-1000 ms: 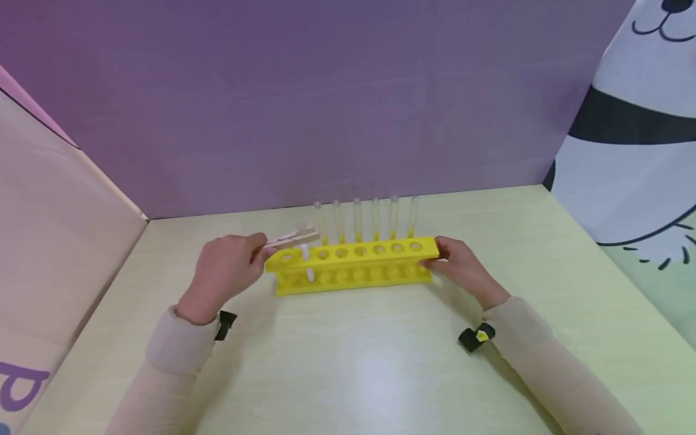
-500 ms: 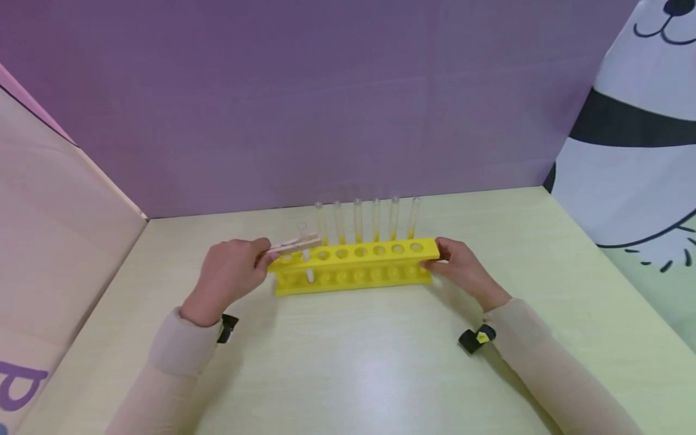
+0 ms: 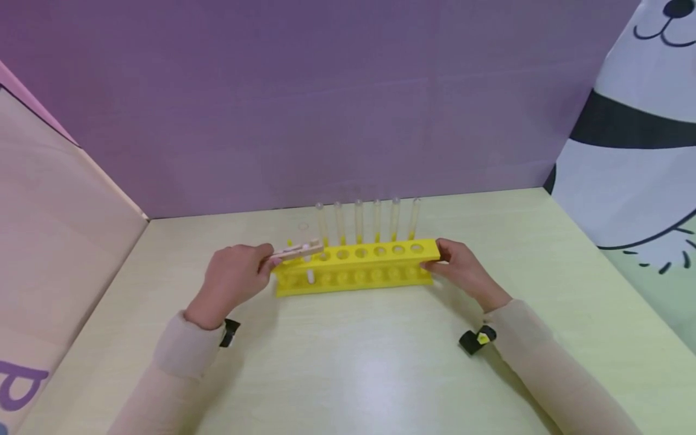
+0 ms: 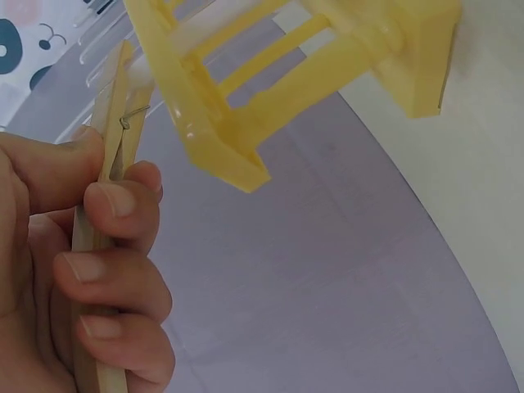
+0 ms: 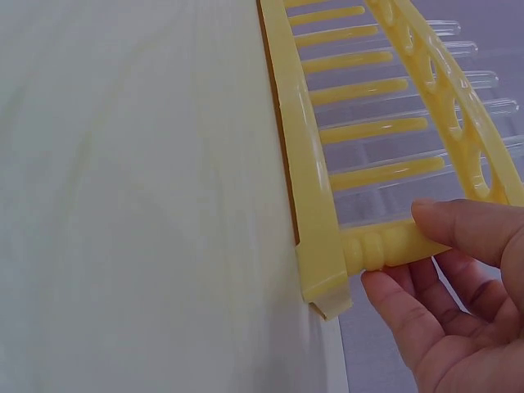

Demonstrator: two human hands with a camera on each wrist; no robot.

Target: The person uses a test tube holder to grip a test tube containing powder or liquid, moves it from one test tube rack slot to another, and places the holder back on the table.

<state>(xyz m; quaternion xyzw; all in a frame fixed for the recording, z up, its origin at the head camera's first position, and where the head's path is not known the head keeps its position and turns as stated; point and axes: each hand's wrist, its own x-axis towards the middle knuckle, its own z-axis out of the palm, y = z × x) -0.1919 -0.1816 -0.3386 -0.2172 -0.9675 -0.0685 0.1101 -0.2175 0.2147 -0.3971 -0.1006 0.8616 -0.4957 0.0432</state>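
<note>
My left hand (image 3: 236, 275) grips a wooden test tube clamp (image 3: 298, 250), its fingers curled round the handles in the left wrist view. The clamp's front end lies across a clear test tube with white contents (image 3: 310, 277), low near the rack's top bar. Whether its jaws press on the glass I cannot tell. That tube stands in a hole near the left end of the yellow test tube rack (image 3: 370, 262). At the rack's right end, my right hand (image 3: 459, 263) pinches the end post (image 5: 401, 244) between thumb and fingers.
Several clear test tubes (image 3: 358, 222) stand in a row on pegs along the rack's back. The rack rests on a pale wooden table (image 3: 348, 356). Behind rises a purple backdrop (image 3: 326, 109), with printed panels at both sides.
My left hand has moved down and slightly right, bringing the clamp lower along the white-filled tube, closer to the rack's top. The right hand and rack stay in place.
</note>
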